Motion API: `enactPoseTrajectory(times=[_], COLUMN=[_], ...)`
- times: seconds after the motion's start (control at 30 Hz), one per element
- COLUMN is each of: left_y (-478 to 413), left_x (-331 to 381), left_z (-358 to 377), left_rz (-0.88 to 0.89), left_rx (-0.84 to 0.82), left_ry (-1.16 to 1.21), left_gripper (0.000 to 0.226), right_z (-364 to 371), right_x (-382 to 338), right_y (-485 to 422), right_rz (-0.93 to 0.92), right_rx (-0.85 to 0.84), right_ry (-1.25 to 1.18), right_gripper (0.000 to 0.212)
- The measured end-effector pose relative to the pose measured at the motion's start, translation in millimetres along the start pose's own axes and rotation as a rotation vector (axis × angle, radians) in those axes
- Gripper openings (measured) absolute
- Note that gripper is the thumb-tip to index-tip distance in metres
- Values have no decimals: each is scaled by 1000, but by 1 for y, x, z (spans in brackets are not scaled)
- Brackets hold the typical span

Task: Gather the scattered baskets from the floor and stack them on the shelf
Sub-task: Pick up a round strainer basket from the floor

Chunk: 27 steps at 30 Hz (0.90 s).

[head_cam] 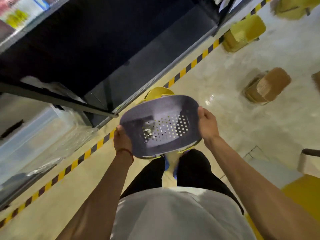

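Note:
I hold a grey-purple perforated basket [161, 125] level in front of my legs. My left hand [122, 139] grips its near-left rim and my right hand [207, 123] grips its right rim. A yellow basket [158, 93] peeks out from beneath its far edge; whether it is nested under or on the floor I cannot tell. Two yellow baskets [244, 32] [292, 7] lie on the floor at the upper right. A brown basket [267, 85] lies on its side to the right. The dark shelf [97, 54] stands to my left.
Yellow-and-black hazard tape [195, 62] runs along the floor beside the shelf's base. Plastic-wrapped goods [43, 132] sit on the lower shelf level at left. A yellow floor patch [304, 193] and a pale box [308, 163] are at the right edge.

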<state>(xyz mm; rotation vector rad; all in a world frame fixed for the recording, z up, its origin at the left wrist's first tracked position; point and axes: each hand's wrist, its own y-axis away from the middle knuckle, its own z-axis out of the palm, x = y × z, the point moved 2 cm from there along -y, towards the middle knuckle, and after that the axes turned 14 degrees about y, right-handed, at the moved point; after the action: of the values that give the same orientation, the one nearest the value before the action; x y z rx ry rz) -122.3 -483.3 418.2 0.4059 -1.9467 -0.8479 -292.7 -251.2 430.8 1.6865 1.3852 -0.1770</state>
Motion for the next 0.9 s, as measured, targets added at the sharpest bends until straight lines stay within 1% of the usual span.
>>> enactPoseTrajectory(times=[0.1, 0.2, 0.23, 0.3, 0.33, 0.43, 0.53, 0.63, 0.73, 0.83, 0.9], left_y=[-5, -5, -5, -4, -3, 2, 0, -8, -21, -38, -51], left_x=[-6, -17, -23, -31, -34, -42, -53, -75, -95, -111, -121], left_z=[12, 28, 33, 46, 53, 74, 93, 100, 109, 120, 123], left_rz=[-35, -114, -138, -189, -206, -222, -219, -252, -294, -326, -333], left_rx=[70, 185, 216, 261, 282, 390, 415, 460, 517, 547, 558], left_ry=[24, 127, 201, 407, 464, 530, 683, 767, 810, 874, 879], left_gripper=[54, 54, 51, 35, 31, 40, 31, 29, 27, 25, 24], right_z=[8, 18, 22, 28, 31, 42, 55, 72, 90, 109, 122], right_x=[-17, -30, -36, -45, -48, -61, -72, -75, -72, -68, -64], right_y=[-42, -84, -96, -120, -132, -162, -186, -207, -223, -238, -250], right_rz=[-64, -100, -132, -180, -194, -234, -231, -301, -331, -349, -305], right_rx=[-102, -201, -230, -318, -360, -470, -545, -630, -699, -710, -729], right_ry=[94, 140, 157, 203, 224, 241, 324, 348, 399, 457, 435], right_gripper=[43, 39, 37, 32, 30, 32, 26, 28, 30, 26, 22])
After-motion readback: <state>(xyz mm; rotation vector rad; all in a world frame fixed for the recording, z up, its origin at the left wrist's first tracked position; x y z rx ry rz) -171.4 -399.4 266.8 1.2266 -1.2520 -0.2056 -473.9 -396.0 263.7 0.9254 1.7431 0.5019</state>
